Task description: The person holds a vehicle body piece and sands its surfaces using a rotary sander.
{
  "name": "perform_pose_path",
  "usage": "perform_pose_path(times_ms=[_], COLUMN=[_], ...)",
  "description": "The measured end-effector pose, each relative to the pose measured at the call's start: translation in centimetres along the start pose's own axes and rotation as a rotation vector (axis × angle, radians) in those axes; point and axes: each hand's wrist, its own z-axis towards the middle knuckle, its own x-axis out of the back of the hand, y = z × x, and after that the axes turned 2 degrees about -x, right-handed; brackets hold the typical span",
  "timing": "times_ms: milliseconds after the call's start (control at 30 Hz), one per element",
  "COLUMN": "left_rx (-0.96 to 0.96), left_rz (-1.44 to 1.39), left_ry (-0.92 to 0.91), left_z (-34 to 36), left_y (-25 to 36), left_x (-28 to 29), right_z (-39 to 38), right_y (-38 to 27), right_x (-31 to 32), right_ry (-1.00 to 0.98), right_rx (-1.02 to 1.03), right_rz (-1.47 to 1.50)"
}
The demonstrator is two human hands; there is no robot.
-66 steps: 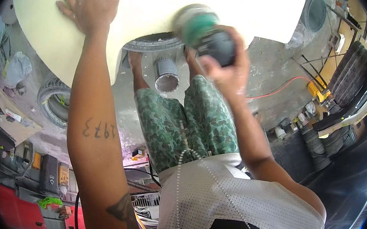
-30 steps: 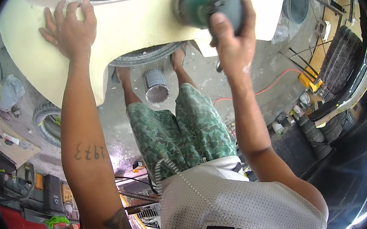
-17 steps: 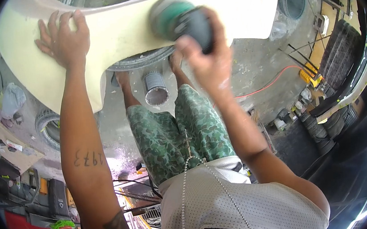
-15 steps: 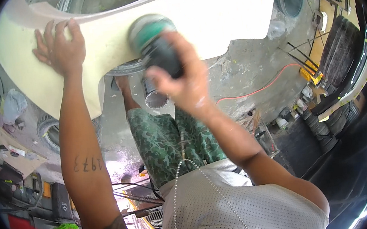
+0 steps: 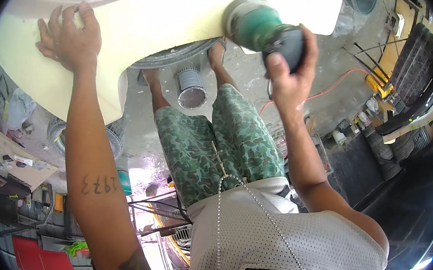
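While the right hand's fingers clamp the green-and-black round power sander, it has swung back right along the cream curved body panel; left hand stays spread flat, bracing.

One cream panel under both hands, one green sander in the right hand, one grey can below them, one tyre.
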Motion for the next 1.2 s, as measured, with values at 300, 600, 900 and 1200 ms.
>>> perform_pose_path(times_ms=[300, 600, 900, 1200], left_rx=[-0.001, 0.014, -0.022, -0.007], left_rz=[-0.145, -0.065, -0.063, -0.013], left_ry=[0.033, -0.007, 0.012, 0.069], left_z=[0.0, 0.0, 0.2, 0.0], left_y=[-0.2, 0.0, -0.7, 0.3], left_x=[-0.4, 0.0, -0.7, -0.2], right_z=[-4.0, -3.8, -3.0, 0.8], right_y=[-0.2, 1.1, 1.6, -1.4], right_x=[-5.3, -3.3, 0.6, -2.8], right_ry=[-0.559, -0.392, -0.173, -0.128], right_rx=[0.278, 0.275, 0.07, 0.106], right_rz=[-0.306, -0.225, -0.124, -0.06])
